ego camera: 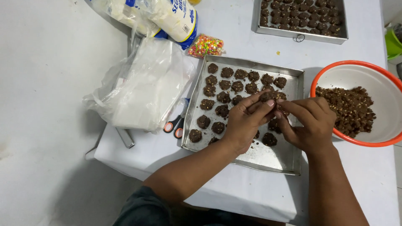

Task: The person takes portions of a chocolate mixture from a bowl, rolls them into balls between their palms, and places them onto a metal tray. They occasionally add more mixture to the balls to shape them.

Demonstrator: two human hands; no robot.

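Brown dough lump (268, 97) pinched between left hand (245, 123) and right hand (307, 123) over the steel tray (251, 157), fingertips closed on it, shaping. Orange-rimmed bowl (379, 81) of mix sits at the table's right edge, close for scooping.

A low table (234, 25) under a white cloth fills the frame's right; pale grey floor (46, 104) occupies the left.

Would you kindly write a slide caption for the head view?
Left hand and right hand shape a dark chocolate dough lump over a rectangular metal baking tray, beside an orange-rimmed white bowl.
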